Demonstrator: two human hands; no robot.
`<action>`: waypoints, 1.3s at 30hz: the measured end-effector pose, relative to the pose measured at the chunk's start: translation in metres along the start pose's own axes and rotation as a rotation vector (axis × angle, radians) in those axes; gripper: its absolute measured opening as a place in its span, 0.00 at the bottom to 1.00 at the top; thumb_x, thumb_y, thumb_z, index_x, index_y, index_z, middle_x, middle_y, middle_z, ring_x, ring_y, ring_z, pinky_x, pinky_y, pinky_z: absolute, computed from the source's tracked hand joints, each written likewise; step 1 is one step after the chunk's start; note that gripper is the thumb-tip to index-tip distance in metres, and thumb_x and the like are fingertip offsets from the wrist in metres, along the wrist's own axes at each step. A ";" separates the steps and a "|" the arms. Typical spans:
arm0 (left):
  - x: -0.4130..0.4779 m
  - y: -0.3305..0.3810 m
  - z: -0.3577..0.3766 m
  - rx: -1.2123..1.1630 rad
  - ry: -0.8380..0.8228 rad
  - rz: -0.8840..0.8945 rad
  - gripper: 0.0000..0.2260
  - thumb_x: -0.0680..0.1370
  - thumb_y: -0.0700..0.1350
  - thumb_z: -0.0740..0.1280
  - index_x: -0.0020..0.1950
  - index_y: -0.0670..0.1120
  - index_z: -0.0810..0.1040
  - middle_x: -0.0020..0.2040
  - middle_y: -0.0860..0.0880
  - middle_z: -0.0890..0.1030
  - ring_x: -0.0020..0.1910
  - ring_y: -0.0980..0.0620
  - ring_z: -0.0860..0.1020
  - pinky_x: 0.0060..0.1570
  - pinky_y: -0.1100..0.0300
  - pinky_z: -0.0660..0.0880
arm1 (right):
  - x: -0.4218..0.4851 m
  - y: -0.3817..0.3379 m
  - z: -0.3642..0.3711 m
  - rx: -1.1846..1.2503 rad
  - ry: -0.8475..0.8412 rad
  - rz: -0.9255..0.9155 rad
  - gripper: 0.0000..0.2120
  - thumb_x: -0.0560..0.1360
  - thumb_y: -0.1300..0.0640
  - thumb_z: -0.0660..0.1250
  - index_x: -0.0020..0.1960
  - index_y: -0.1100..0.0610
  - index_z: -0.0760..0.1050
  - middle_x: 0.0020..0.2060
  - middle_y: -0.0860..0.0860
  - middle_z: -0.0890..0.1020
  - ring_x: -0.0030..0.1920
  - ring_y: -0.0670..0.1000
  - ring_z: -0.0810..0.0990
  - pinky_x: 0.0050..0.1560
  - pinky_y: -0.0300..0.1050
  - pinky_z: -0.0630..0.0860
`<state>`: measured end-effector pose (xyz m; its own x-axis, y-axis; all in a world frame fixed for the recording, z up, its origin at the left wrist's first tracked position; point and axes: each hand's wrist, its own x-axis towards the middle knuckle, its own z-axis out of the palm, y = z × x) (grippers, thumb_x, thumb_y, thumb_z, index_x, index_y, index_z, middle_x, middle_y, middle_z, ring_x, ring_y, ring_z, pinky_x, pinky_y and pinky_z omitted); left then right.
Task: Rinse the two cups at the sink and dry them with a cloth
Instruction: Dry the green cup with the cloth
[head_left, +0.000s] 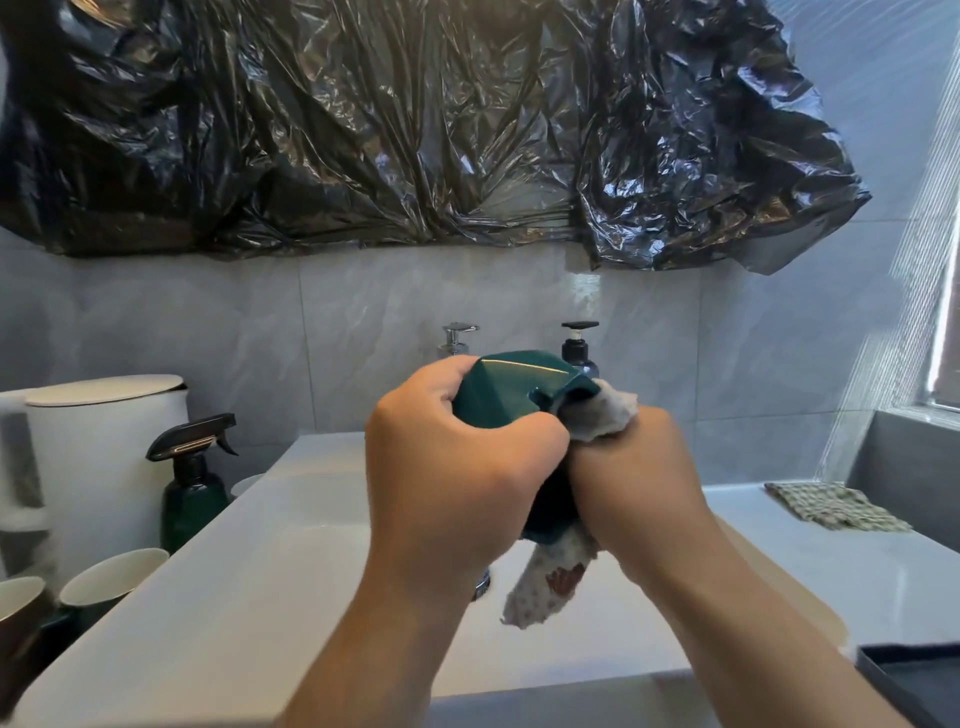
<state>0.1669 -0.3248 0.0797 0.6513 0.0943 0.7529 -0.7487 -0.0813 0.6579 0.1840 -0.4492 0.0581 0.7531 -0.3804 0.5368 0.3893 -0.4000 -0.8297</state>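
Left hand (457, 467): fingers curled round green cup (511, 387), gripping it. Right hand (639, 467): fingers closed on pale cloth (597, 415), which was pressed against the cup; one end hung below. Cup was held above white sink (234, 582). Behind: faucet (457, 335), pump bottle (579, 353). Left: spray bottle (192, 499).

There is one glossy dark green faceted cup (511, 389). There are two cloths, a pale patterned cloth (545, 587) and a checked folded cloth (836, 506) far right. Two brown paper cups (111, 571) stand near left, with one dark green spray bottle (192, 493). Two pump dispensers (579, 348) stand far.
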 end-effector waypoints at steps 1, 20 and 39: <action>-0.002 0.000 0.002 -0.012 0.010 0.013 0.11 0.59 0.41 0.67 0.37 0.49 0.85 0.25 0.56 0.75 0.25 0.56 0.71 0.26 0.66 0.68 | -0.001 0.001 0.002 0.069 0.002 0.073 0.07 0.70 0.65 0.66 0.35 0.57 0.78 0.24 0.50 0.78 0.29 0.52 0.74 0.32 0.45 0.69; 0.007 -0.010 -0.001 0.157 0.030 -0.095 0.10 0.58 0.46 0.65 0.38 0.50 0.79 0.29 0.59 0.79 0.27 0.59 0.74 0.27 0.68 0.71 | -0.004 -0.001 -0.002 0.023 -0.233 -0.063 0.12 0.73 0.70 0.62 0.38 0.57 0.78 0.24 0.49 0.77 0.26 0.48 0.72 0.28 0.40 0.67; 0.003 -0.005 -0.001 0.136 -0.286 -0.156 0.13 0.59 0.46 0.68 0.43 0.49 0.81 0.36 0.48 0.81 0.33 0.51 0.78 0.35 0.50 0.79 | -0.004 0.010 -0.002 -0.170 0.039 -0.207 0.05 0.67 0.62 0.67 0.37 0.54 0.77 0.29 0.48 0.80 0.29 0.46 0.74 0.30 0.40 0.71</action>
<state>0.1722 -0.3227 0.0789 0.7790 -0.1641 0.6052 -0.6270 -0.2207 0.7471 0.1841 -0.4530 0.0476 0.6448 -0.3060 0.7004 0.4356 -0.6059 -0.6657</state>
